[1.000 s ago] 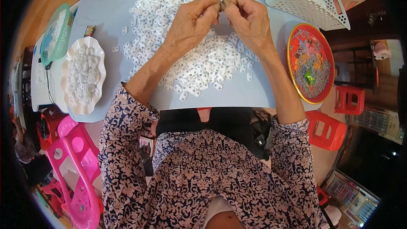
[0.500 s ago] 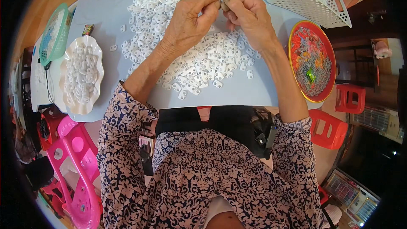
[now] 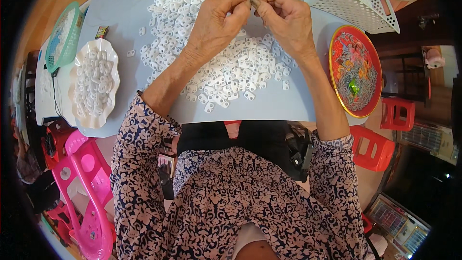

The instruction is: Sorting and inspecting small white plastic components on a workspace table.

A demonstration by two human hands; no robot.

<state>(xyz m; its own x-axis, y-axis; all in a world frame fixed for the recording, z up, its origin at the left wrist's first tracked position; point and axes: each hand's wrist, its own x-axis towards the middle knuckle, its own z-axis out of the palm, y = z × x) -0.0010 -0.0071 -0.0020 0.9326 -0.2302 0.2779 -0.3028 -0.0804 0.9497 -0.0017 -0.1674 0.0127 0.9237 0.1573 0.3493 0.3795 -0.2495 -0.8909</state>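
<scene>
Both my hands are raised over the far side of a pile of small white plastic pieces [image 3: 226, 74], each oval with dark holes. My left hand [image 3: 221, 19] pinches with thumb and forefinger. Against its fingertips press those of my right hand [image 3: 284, 19], also closed in a pinch. Whatever sits between the fingertips is too small or hidden to name. To the right, a red oval tray [image 3: 333, 53] with a yellow rim holds grey tangled strands or chains and a bright green item [image 3: 354, 87].
On the left stand a scalloped white dish [image 3: 73, 101] of white pieces and a green basket [image 3: 72, 43]. A small wrapped packet [image 3: 101, 32] lies behind the dish. At the far right is a perforated grey basket [image 3: 337, 2]. Red stools [image 3: 373, 148] and a pink chair [image 3: 91, 212] flank the table [image 3: 250, 110].
The fingertips of my two hands have come closer together, and the right hand's fingers have curled in more. The view has shifted slightly.
</scene>
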